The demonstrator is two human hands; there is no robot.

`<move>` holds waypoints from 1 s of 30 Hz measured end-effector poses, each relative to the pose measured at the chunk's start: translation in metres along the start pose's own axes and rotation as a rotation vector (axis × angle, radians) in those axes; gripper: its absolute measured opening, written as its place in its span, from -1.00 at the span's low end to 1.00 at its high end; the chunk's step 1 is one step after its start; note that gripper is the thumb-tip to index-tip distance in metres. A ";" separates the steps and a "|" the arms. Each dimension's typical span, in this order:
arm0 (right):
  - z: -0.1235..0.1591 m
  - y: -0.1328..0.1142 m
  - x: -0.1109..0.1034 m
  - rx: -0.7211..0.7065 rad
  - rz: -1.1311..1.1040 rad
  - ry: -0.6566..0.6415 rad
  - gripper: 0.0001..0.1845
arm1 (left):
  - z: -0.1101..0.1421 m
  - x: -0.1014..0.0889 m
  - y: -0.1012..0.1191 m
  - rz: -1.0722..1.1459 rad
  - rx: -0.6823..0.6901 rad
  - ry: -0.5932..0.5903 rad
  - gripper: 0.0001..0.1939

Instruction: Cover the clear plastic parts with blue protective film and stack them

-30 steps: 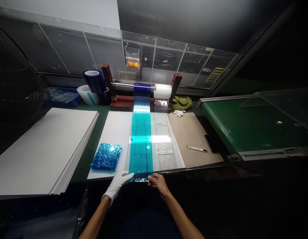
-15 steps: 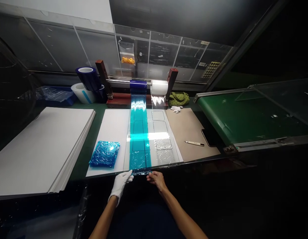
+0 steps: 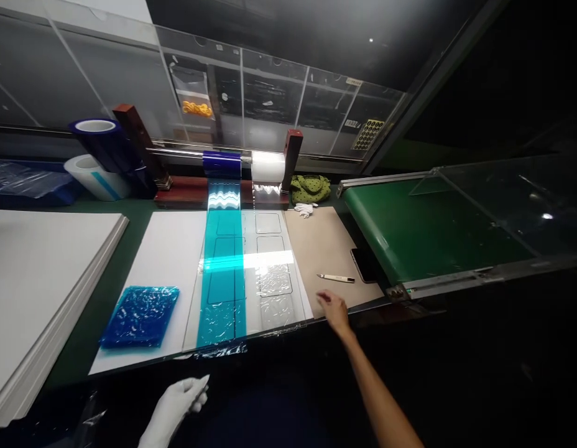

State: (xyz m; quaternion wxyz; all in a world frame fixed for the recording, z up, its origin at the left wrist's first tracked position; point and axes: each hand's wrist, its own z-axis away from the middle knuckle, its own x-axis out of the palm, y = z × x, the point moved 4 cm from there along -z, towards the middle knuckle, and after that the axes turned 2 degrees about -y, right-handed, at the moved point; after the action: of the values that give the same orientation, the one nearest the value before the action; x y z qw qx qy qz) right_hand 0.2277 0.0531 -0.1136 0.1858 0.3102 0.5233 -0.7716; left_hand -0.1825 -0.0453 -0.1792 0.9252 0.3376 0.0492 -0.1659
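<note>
My left hand (image 3: 180,398), in a white glove, hangs below the table's front edge with its fingers pressed together and nothing visible in them. My bare right hand (image 3: 334,308) hovers over the brown board, fingers loosely bent and apart, holding nothing. Just beyond it lies a slim craft knife (image 3: 336,278). A strip of blue film (image 3: 226,280) runs from its purple roll (image 3: 222,165) down over the clear plate with black outlines, its end hanging crinkled over the edge. Alongside, clear film (image 3: 275,280) comes from a white roll (image 3: 268,167).
A stack of blue film pieces (image 3: 140,317) sits on white paper at the left, beside a thick stack of white sheets (image 3: 46,274). A dark phone (image 3: 364,265) lies by the green conveyor belt (image 3: 423,230). Spare rolls (image 3: 99,177) stand at the back left.
Both hands have let go of the blue film's end. The left has dropped down and left; the right has moved right toward the craft knife. The view has shifted right.
</note>
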 end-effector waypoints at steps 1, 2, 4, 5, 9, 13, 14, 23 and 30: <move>-0.020 0.007 -0.018 -0.007 0.070 0.044 -0.78 | 0.002 0.008 0.010 -0.049 0.017 -0.003 -0.44; -0.039 0.012 -0.033 -0.020 0.134 0.070 -0.77 | 0.004 0.016 0.024 -0.104 0.045 -0.007 -0.45; -0.070 0.021 -0.051 -0.062 0.247 0.069 -0.79 | 0.008 0.035 0.059 -0.229 0.121 0.001 -0.47; -0.082 0.024 -0.056 -0.089 0.293 0.048 -0.82 | 0.009 0.045 0.079 -0.301 0.165 0.012 -0.49; -0.104 0.030 -0.058 -0.195 0.420 -0.061 -0.94 | 0.003 0.072 0.141 -0.521 0.276 0.157 -0.62; -0.097 0.020 -0.047 -0.267 0.485 -0.140 -0.65 | -0.013 0.088 0.166 -0.700 0.274 0.331 -0.61; -0.092 0.013 -0.041 -0.293 0.498 -0.161 -0.62 | -0.017 0.092 0.169 -0.762 0.281 0.363 -0.59; -0.050 -0.079 0.049 -0.599 0.660 -0.344 -0.75 | -0.040 0.110 0.167 -1.135 0.315 0.459 -0.37; -0.040 -0.114 0.099 -0.741 0.781 -0.437 -0.70 | -0.040 0.112 0.162 -1.192 0.320 0.468 -0.39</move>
State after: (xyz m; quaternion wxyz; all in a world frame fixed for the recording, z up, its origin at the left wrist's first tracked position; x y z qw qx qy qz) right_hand 0.0965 0.1373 -0.1112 0.6568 0.2279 0.5547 -0.4571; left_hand -0.0211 0.0656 -0.1340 0.5784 0.4130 0.4021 -0.5772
